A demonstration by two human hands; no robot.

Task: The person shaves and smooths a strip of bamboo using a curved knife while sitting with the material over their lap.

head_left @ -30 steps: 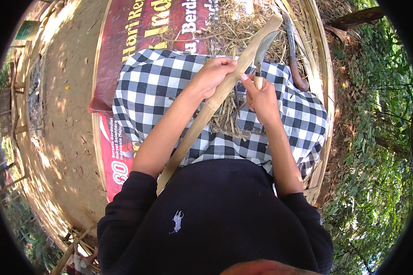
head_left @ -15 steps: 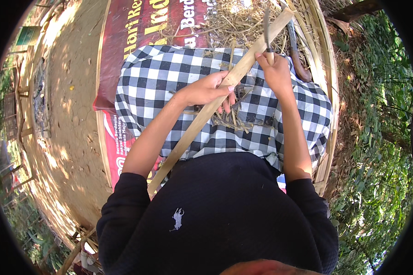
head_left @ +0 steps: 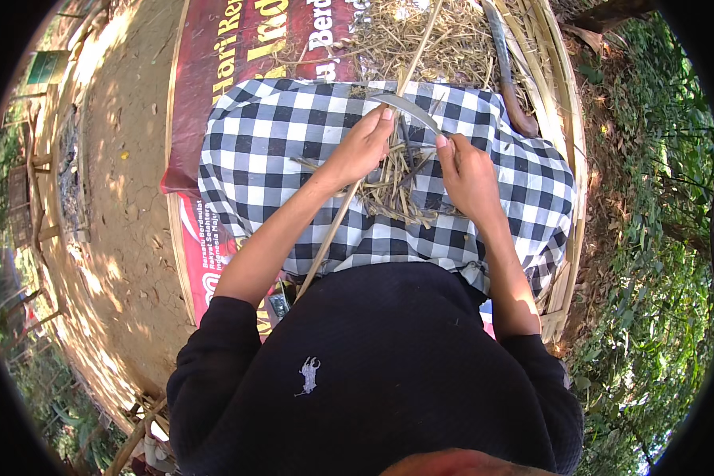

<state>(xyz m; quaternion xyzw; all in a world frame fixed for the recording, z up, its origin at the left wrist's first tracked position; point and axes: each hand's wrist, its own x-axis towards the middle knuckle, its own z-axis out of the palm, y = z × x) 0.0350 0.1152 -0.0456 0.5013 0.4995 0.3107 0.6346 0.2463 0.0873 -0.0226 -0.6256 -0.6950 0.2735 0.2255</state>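
Observation:
A long bamboo strip [head_left: 337, 220], turned edge-on, runs slantwise from beside my waist up past the far side of my lap. My left hand [head_left: 365, 145] is closed around it near its middle. In my right hand [head_left: 470, 176] is a small knife with a curved blade [head_left: 411, 107]; the fingers hide its handle. The blade lies across the strip just beyond my left fingertips. Under both hands a black-and-white checked cloth [head_left: 254, 163] covers my lap, with a heap of thin shavings [head_left: 397, 194] on it.
A larger blade with a brown wooden handle [head_left: 516, 111] lies at the far right, beside split bamboo lengths [head_left: 559, 71]. Loose shavings [head_left: 452, 47] cover part of the red printed banner [head_left: 194, 79]. Bare ground [head_left: 127, 198] is on the left, green plants [head_left: 650, 198] on the right.
The bamboo strip has turned from its flat face to its edge. My right hand has lowered slightly, and the knife's blade has swung left across the strip.

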